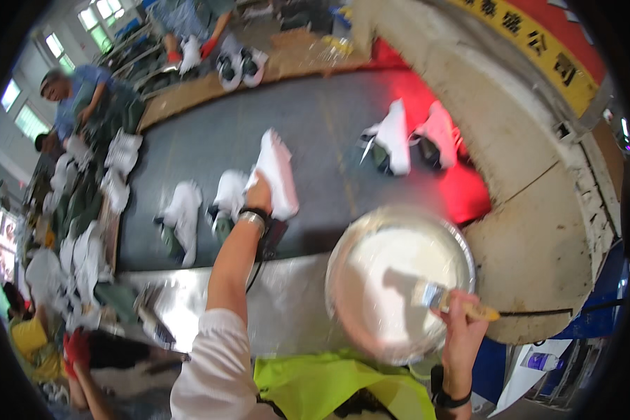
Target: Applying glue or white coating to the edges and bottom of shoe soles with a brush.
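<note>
My left hand (257, 194) reaches out over the dark conveyor belt, its fingers closed on a white shoe (278, 168) whose pale sole faces right. Between the fingers of my right hand (460, 327) is a paintbrush (481, 311) with a yellowish handle. Its bristles hang over a wide metal bowl (331, 290) of creamy white liquid (378, 280); whether they touch the liquid I cannot tell. Left of my left hand, two more shoes, a nearer white one (183, 220) and another white one (231, 192) with dark green parts, lie on the belt.
A pair of white shoes (392, 140) lies at the belt's right, beside a glowing red opening (462, 192) under a worn beige housing (532, 231). Shoe parts (84, 255) crowd the left side. Across the belt a person in red gloves (208, 47) handles a shoe; other people work at left.
</note>
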`<action>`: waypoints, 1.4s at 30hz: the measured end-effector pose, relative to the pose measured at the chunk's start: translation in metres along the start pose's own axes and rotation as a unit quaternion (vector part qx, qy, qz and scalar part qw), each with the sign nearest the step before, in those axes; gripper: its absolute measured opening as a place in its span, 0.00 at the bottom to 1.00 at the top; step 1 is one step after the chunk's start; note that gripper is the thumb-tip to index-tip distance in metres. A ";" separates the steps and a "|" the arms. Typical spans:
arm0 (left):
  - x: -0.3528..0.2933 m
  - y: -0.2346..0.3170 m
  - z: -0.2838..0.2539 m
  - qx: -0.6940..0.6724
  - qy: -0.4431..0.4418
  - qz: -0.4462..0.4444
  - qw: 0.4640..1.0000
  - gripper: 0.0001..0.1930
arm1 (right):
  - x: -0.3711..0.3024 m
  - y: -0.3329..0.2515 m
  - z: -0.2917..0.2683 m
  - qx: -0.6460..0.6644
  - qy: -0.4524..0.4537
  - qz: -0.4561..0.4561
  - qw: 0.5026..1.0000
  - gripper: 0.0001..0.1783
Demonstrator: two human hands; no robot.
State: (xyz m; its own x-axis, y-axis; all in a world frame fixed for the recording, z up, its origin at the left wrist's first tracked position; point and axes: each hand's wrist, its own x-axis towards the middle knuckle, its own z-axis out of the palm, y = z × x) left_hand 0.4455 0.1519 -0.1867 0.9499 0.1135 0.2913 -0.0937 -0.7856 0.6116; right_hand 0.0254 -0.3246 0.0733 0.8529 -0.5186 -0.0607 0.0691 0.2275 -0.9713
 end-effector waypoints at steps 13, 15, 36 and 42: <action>-0.025 0.226 0.084 -0.460 -0.021 -0.371 0.806 0.43 | 0.014 0.024 -0.008 -0.069 0.088 0.021 0.994 0.09; -0.027 0.184 0.112 -0.609 -0.042 -0.325 0.722 0.39 | 0.015 0.019 -0.001 -0.051 0.046 0.001 0.998 0.09; -0.371 0.224 -0.129 -0.677 -0.381 -0.220 0.590 0.22 | 0.031 0.089 -0.038 -0.354 -0.079 -0.132 0.922 0.14; -0.413 0.240 -0.120 -0.634 -0.388 -0.285 0.604 0.22 | 0.060 0.119 -0.005 -0.552 -0.067 -0.145 0.819 0.14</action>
State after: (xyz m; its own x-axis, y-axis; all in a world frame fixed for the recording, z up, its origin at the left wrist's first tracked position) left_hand -0.0053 -0.0107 -0.0716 0.7430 -0.5615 -0.3642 0.6294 0.4014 0.6653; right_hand 0.0826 -0.3326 -0.0466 0.9376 -0.3068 0.1636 -0.1673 -0.8106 -0.5613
